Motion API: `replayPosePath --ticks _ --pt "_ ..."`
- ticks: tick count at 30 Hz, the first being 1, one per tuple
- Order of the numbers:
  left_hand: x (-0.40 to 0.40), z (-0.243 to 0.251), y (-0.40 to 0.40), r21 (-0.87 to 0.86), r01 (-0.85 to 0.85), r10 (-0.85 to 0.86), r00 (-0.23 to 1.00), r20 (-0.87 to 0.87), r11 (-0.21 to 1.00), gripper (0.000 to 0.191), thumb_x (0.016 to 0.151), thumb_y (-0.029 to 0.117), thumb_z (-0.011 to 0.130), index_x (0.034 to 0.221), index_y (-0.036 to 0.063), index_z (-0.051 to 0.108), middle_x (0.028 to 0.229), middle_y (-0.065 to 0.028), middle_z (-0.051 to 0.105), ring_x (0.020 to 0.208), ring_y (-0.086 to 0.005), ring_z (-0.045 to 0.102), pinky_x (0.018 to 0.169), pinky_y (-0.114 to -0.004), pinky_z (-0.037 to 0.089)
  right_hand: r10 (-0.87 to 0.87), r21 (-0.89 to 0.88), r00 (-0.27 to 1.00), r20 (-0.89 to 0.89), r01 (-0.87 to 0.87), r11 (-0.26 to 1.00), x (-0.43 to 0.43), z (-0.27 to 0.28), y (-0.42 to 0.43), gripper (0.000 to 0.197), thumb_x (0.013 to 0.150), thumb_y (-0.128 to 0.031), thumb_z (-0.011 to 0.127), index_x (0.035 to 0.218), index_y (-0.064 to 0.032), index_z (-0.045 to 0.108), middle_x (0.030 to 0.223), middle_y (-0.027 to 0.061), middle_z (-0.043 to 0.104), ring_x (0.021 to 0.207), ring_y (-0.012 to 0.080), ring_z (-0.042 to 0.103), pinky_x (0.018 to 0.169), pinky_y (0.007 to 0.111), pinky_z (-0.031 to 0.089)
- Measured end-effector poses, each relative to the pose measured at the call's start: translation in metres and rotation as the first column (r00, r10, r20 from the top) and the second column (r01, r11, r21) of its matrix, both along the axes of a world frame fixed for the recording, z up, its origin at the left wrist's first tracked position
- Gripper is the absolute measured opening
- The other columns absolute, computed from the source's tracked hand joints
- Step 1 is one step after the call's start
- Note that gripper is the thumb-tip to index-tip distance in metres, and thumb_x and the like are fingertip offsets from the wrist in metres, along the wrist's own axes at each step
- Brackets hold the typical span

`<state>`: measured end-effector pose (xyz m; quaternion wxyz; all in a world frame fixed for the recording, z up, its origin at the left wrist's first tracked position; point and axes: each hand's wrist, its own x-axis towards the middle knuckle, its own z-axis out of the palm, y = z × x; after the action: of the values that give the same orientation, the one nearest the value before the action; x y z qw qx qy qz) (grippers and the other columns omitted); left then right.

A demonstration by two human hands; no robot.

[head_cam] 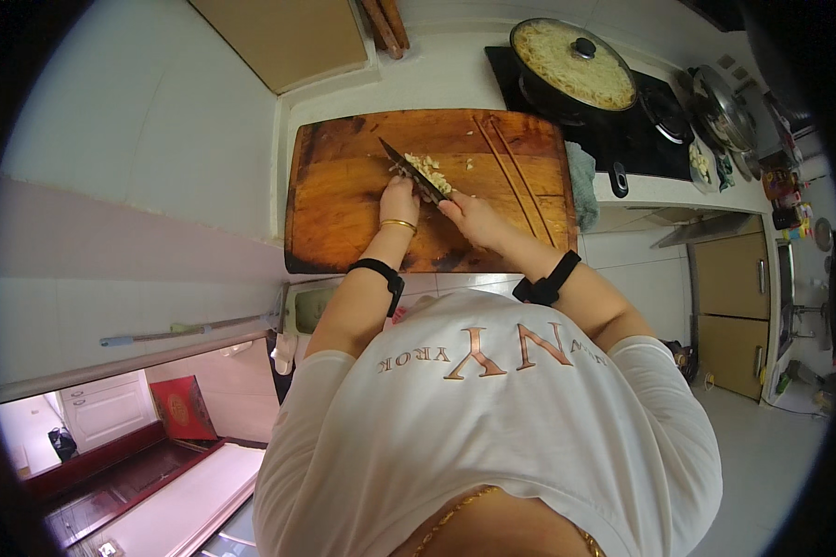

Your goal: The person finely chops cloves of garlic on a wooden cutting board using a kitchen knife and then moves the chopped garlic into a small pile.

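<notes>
My right hand [477, 219] grips a kitchen knife [412, 169], its dark blade slanting to the upper left above a wooden cutting board [341, 216]. Close along the near side of the blade is my left hand [399, 200], fingertips bent down by small pale bits on the wood. Whether these fingers pinch a piece is hidden. Beyond the blade lies a small heap of chopped pale pieces, apparently garlic [428, 167], with a few stray bits to its right. Two long wooden chopsticks [515, 174] rest slantwise on the board's right side.
A lidded pan of noodles [564, 66] sits on the black cooktop [599, 143] at the upper right. A grey-green cloth [582, 184] hangs beside the board. Farther right are another lidded pot [723, 108] and a dish [701, 167] of pale pieces. The wall [146, 139] stands at left.
</notes>
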<state>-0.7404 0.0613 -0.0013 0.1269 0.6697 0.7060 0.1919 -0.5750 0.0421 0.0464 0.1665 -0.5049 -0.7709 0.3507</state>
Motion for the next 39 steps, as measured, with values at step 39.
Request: replayPosePath --ticks 39 --pt "-0.003 0.000 -0.003 -0.096 -0.068 0.089 0.968 0.235 0.993 0.033 0.077 0.003 0.064 0.106 -0.0042 0.049 0.095 -0.0158 0.056 0.077 -0.0265 0.057 0.072 -0.036 0.049 -0.042 -0.068 0.999 0.011 0.042 0.997 0.011 0.004 0.004 0.038 0.093 -0.035 0.043 0.092 0.0009 0.055 0.082 0.0214 0.060 0.077 0.0305 0.059 0.069 0.038 0.045"
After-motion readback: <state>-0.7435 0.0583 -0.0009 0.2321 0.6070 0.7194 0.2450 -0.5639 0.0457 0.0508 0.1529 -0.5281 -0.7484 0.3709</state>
